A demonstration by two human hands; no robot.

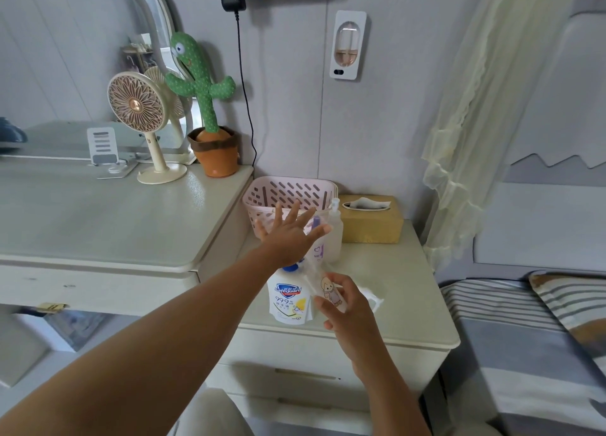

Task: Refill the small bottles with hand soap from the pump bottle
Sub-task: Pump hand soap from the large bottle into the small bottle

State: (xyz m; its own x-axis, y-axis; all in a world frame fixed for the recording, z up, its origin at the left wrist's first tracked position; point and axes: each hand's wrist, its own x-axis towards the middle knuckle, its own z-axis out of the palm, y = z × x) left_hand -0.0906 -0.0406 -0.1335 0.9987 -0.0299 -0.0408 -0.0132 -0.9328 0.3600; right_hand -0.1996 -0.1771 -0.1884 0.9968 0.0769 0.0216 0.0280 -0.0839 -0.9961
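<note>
**Small bottle held at the soap pump, other hand spread above**

The small bottle, clear with a cartoon child printed on it, is tilted and pinched between the thumb and fingers of the right hand. It sits just beside the blue top of the pump bottle. The pump bottle is white with a blue Safeguard label and stands upright near the front left of the table.

The left hand is spread wide above and behind the pump, with its fingers straight and fanned and the palm facing down. Its wrist covers the pump head, so I cannot tell whether it touches it.

Behind the pump bottle stands a second small bottle with purple print, partly hidden by the left hand. A taller clear dispenser stands just beside it. A white object lies on the table past the right hand, too blurred to name.

At the back of the table a pink slotted basket stands beside a tan tissue box.

To the left, a higher dresser carries a plush cactus in a pot and a small stand fan. A bed with striped bedding lies to the right.
</note>
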